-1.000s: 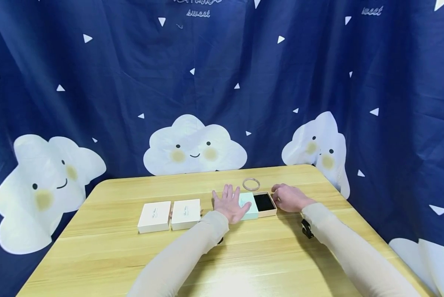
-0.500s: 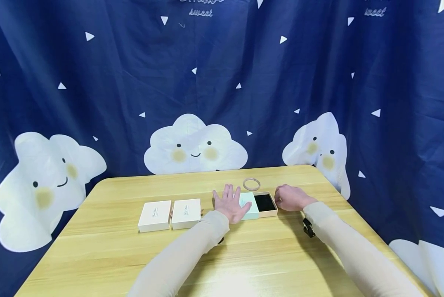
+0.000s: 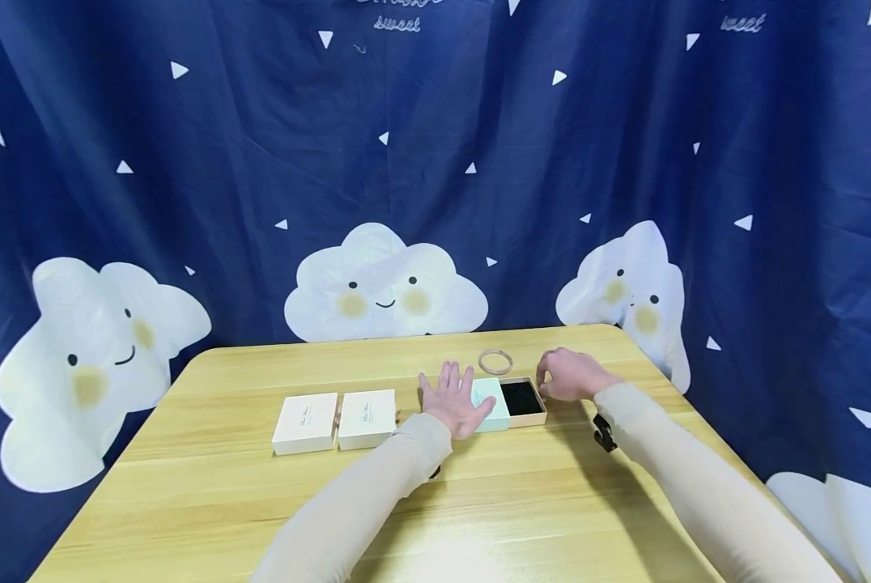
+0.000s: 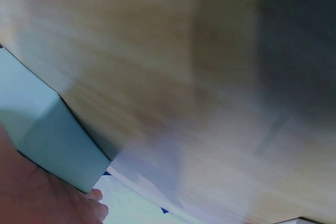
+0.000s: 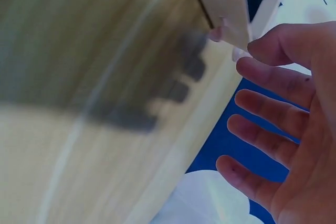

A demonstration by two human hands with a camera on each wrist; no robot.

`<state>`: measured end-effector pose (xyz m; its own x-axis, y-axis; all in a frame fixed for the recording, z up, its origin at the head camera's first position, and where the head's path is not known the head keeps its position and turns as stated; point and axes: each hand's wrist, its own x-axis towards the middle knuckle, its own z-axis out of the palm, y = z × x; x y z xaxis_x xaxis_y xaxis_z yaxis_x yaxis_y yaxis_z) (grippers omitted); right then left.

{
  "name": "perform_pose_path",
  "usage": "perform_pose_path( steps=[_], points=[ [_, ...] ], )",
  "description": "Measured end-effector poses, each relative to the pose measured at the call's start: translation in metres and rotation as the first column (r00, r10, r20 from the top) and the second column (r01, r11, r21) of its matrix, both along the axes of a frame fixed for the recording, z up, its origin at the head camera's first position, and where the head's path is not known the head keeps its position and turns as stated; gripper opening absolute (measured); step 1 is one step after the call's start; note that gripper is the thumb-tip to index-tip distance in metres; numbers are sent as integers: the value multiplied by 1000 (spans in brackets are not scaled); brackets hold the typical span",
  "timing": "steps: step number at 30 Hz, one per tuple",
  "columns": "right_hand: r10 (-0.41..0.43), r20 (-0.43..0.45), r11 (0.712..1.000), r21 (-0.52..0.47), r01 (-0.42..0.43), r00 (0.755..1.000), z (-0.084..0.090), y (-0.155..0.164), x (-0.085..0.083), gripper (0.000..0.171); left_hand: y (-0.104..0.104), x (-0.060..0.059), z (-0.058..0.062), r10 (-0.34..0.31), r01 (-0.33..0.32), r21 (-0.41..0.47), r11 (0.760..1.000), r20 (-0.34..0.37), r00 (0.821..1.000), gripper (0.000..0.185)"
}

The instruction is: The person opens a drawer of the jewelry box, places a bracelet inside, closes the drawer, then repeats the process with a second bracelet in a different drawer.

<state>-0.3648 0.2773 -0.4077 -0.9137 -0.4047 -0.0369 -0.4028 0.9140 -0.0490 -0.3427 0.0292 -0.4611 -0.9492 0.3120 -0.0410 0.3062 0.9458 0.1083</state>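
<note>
The pale mint cardboard lid (image 3: 488, 403) is pressed flat by the left hand (image 3: 451, 402); the empty, loosely open right hand (image 3: 570, 375) should be lowered squarely toward the open black-lined tan box (image 3: 520, 401).

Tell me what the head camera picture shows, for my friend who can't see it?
The left hand presses flat on a mint box sleeve, its tan drawer slid open. The right hand hovers beside it, near a bangle.

Two white boxes (image 3: 336, 420), one mint box (image 3: 490, 403) (its tray (image 3: 524, 402) open), one bangle (image 3: 494, 361).
</note>
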Motion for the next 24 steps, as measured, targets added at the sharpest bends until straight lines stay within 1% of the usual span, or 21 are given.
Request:
perform_pose_path(
  steps=[3, 8, 11, 15, 18, 24],
  points=[
    [-5, -2, 1000, -5, 5, 1000, 7, -4, -6, 14, 0, 0, 2, 2, -2, -7, 1000, 1, 1000, 83],
    [-4, -11, 1000, -24, 4, 1000, 14, -11, -16, 34, 1, -1, 4, 0, 1, -17, 1000, 11, 1000, 83],
    [7, -30, 1000, -25, -8, 1000, 16, -16, -23, 43, 1, -2, 4, 1, -1, -21, 1000, 4, 1000, 84],
    [1, -36, 1000, -18, -1, 999, 17, -22, -33, 48, 1, -3, 3, 1, -1, -23, 1000, -6, 1000, 84],
    [-23, -16, 1000, -17, 23, 1000, 17, -26, -39, 50, 2, -3, 2, -2, 1, -24, 1000, -17, 1000, 84],
    [-36, 21, 999, -13, 36, 999, 10, -38, -45, 59, 2, 2, -1, 7, -8, -53, 999, -21, 1000, 85]
  ],
)
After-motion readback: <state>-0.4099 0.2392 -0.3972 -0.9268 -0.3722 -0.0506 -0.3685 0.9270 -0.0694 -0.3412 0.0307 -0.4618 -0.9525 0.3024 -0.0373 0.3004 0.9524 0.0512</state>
